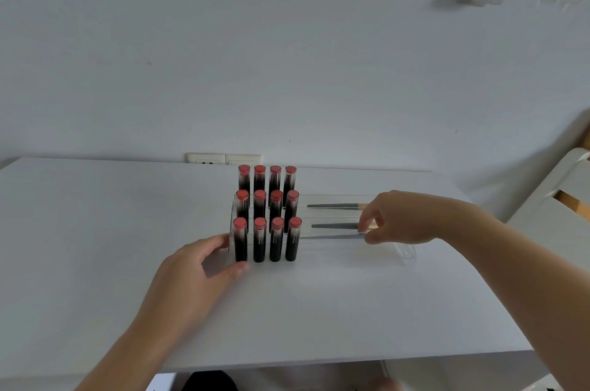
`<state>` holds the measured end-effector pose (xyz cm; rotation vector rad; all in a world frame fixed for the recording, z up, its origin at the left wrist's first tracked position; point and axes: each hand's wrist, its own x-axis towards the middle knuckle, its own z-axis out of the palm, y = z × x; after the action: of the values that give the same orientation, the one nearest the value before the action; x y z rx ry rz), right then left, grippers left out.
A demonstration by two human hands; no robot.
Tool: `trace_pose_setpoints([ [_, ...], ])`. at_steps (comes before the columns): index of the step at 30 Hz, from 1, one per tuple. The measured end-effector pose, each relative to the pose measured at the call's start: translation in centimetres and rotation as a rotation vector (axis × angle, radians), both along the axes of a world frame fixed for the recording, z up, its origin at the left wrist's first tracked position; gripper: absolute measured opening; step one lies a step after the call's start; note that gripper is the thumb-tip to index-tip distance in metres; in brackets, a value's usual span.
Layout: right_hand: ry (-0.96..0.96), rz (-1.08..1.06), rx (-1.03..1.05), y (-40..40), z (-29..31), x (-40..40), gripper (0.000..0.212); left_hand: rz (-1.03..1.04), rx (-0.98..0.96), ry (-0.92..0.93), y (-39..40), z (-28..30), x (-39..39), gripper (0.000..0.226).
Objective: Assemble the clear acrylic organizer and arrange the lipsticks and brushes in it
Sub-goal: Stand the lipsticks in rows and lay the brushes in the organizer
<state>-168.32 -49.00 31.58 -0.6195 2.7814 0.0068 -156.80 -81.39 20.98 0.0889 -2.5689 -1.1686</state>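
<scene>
1. The clear acrylic organizer (405, 252) sits on the white table (95, 247), towards the far edge, in front of a wall socket (223, 159).
2. Twelve lipsticks (259, 239) stand upright in its left half: three stepped rows of four, red tops up, dark bodies below, each row higher the farther back it goes.
3. Over on the right half, three brushes (335, 206) lie flat, one per tier, grey handles pointing left towards the lipsticks.
4. The left hand (194, 266) is at the organizer's left end. Fingers spread, thumb low by the front corner, fingertips on the side wall next to the nearest lipstick. It looks like a bracing hold on the acrylic, loosely curled rather than clenched.
5. The right hand (399, 218) reaches in from the right. Thumb and fingers pinch together at the right end of the front brush (332, 236), just where its handle ends.
6. The middle brush (336, 226) runs just behind those fingertips; whether they touch it too, I can't make out.
7. A pale chair (555, 199) stands off the table's right edge.
</scene>
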Motion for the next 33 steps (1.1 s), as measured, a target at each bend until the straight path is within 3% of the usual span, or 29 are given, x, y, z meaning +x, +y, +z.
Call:
trace_pose_setpoints([
  [3, 0.003, 0.015, 0.02, -0.2, 0.1, -0.2, 0.005, -0.014, 0.013, -0.004, 0.0, 0.2, 0.2, 0.041],
  [12, 0.003, 0.045, 0.112, -1.0, 0.1, 0.1, 0.008, -0.03, 0.017, -0.019, 0.2, 0.8, 0.4, 0.047],
  [22, 0.056, 0.101, 0.164, -1.2, -0.2, 0.4, 0.009, -0.04, 0.012, 0.009, 0.1, 0.3, 0.3, 0.039],
  [28, 0.187, 0.217, 0.274, -1.8, 0.0, 0.2, 0.007, -0.027, 0.005, 0.002, 0.0, 0.0, 0.2, 0.041],
  [33, 0.168, 0.247, 0.324, -2.0, 0.2, 0.1, 0.007, -0.047, 0.004, 0.013, 0.1, 0.2, 0.4, 0.037],
])
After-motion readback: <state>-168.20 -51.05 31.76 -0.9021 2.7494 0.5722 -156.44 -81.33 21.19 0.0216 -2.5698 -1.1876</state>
